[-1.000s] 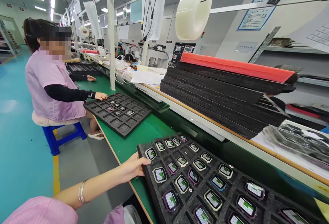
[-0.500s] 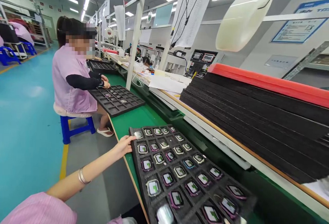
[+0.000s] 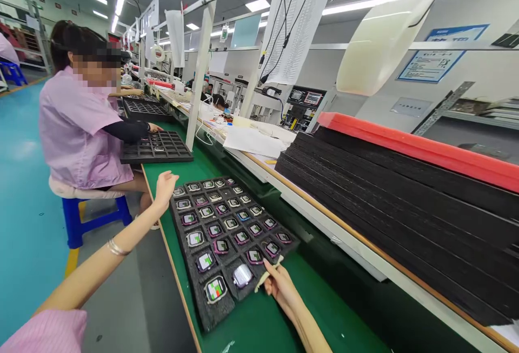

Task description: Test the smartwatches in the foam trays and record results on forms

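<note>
Green bench (image 3: 251,334) | black tray (image 3: 219,316) atop | blue floor (image 3: 24,201) left | dark stack (image 3: 389,201) right

Green bench (image 3: 259,323) — black foam tray (image 3: 208,318) in front, more trays (image 3: 178,157) farther along

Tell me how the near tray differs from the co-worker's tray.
The near tray holds watch-like devices in most pockets; the co-worker's tray shows only a few. The near tray looks larger; the co-worker's tray, farther off, smaller. The right hand is at the near tray; a co-worker's hand is at the co-worker's tray. Both are dark and gridded.
</note>
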Available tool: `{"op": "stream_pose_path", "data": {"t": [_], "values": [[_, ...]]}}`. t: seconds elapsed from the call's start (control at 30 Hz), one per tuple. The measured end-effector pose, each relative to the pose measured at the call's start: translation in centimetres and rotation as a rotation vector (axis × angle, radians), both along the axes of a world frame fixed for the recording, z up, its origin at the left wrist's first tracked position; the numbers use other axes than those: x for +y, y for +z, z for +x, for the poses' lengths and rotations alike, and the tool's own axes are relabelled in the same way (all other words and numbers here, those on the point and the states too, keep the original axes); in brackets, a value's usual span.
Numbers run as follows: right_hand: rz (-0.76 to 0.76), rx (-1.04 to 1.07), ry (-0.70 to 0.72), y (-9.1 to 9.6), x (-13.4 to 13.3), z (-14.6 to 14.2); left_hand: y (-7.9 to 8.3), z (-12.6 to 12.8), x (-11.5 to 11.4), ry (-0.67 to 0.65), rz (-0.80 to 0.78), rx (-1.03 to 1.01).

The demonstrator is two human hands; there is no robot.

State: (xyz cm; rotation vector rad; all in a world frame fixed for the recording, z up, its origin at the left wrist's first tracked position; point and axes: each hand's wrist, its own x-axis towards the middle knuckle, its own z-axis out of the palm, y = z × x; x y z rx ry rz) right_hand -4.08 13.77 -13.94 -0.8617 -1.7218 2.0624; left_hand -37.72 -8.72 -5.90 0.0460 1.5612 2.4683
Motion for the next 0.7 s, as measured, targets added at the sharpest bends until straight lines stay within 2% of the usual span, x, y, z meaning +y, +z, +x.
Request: {"op": "stream_pose_path", "data": {"t": [0.1,0.23,0.3,0.4,0.47,0.53,0.7], "values": [[0.014,-0.038,0.083,-0.2,0.6,-3.4,4.4,-2.3,3.7,-0.119,0.073,0.000],[0.047,-0.170,0.206,-0.3,0.6,-8.4,9.4,-4.4,10.4,-0.297,0.127,-0.076],[0.069,-0.249,0.266,-0.3,0.3,-10.9,10.9,-4.9,13.6,-0.333,0.141,-0.110],[0.121,-0.335,0.311,-0.6,-0.2,-13.5,12.1,-4.9,17.0,-0.353,0.167,-0.125],[0.156,-0.360,0.315,-1.0,-0.5,-14.0,12.5,-4.8,18.1,-0.360,0.177,-0.121],[0.181,-0.363,0.314,-1.5,-0.9,-13.4,12.9,-4.5,18.2,-0.374,0.177,-0.118],[0.222,-0.317,0.298,-2.4,-1.8,-10.2,14.6,-3.6,16.6,-0.432,0.215,-0.048]]}}
